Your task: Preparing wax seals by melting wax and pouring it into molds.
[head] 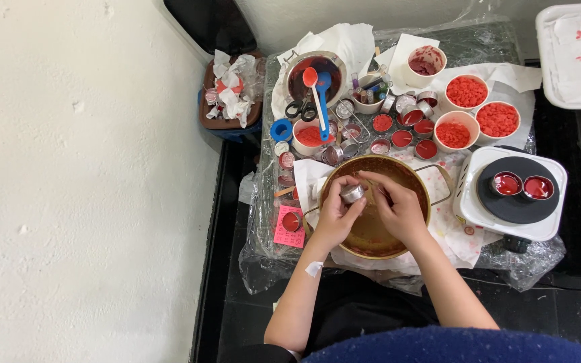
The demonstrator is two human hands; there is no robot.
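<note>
My left hand holds a small round metal tin over a wide brass-coloured pan smeared with reddish residue. My right hand is right beside it, its fingertips touching the tin's rim; what the fingers pinch cannot be told. Both hands hover above the pan's middle. A white patch sticks to my left forearm.
A white hot plate at right carries two tins of red liquid. Behind the pan stand three white bowls of red flakes, several small filled tins, a metal pot with red and blue spoons, scissors, and a brown bin of crumpled paper.
</note>
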